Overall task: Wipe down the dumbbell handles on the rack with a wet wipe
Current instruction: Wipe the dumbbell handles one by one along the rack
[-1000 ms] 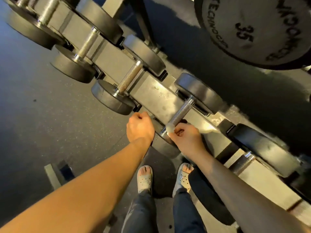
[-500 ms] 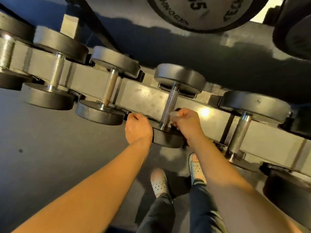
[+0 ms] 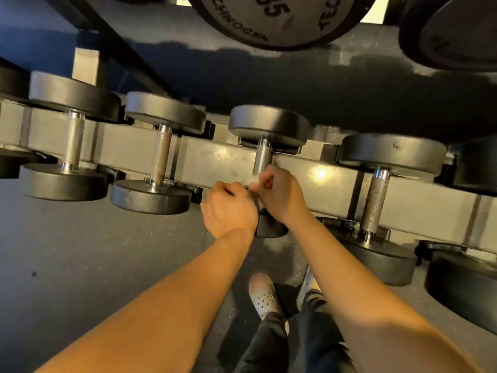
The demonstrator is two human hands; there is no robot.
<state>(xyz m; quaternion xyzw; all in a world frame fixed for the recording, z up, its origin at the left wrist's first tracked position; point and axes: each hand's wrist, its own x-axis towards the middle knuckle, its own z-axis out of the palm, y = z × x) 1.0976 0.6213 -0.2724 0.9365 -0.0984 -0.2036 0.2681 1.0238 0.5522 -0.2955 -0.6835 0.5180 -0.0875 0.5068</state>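
Observation:
Several black dumbbells lie in a row across a grey rack beam (image 3: 129, 149). My right hand (image 3: 282, 196) is closed around a white wet wipe (image 3: 254, 181), pressed on the near end of the knurled steel handle (image 3: 263, 157) of the middle dumbbell. My left hand (image 3: 228, 208) is a closed fist right beside it, resting on that dumbbell's near head (image 3: 270, 227), most of which the hands hide. Whether the left hand also pinches the wipe is unclear. Other handles show to the left (image 3: 160, 157) and right (image 3: 375, 200).
A large weight marked 35 (image 3: 277, 20) hangs on the tier above, with another dark weight (image 3: 454, 33) at the top right. Dark rubber floor (image 3: 80, 265) spreads to the left. My feet in pale clogs (image 3: 265, 297) stand just below the rack.
The view has swung so the rack runs level. My right hand slid with the wipe along the middle handle, and my left hand moved in to touch it.

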